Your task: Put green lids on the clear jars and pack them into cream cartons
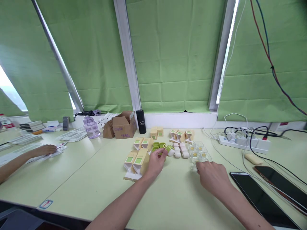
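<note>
My left hand (156,162) pinches a small green-and-white cup-like piece (170,150) above the table. Just behind it stand several green square cups (155,145). White rounded blocks (177,154) lie in rows to the right of the held piece. Farther right is a cluster of clear plastic cups (203,155) with yellow centres. My right hand (212,175) is closed at the near edge of this cluster, its fingertips on a clear cup that they partly hide. Open cream boxes (141,161) with green labels lie to the left of my left hand.
More cream boxes (181,136) stand behind. Farther back are a cardboard box (124,125), a black cylinder (141,122) and a purple bottle (91,127). A power strip (244,143) with cables and two phones, one black-screened phone (261,198) nearer, occupy the right. Another person's hand (45,149) is at left.
</note>
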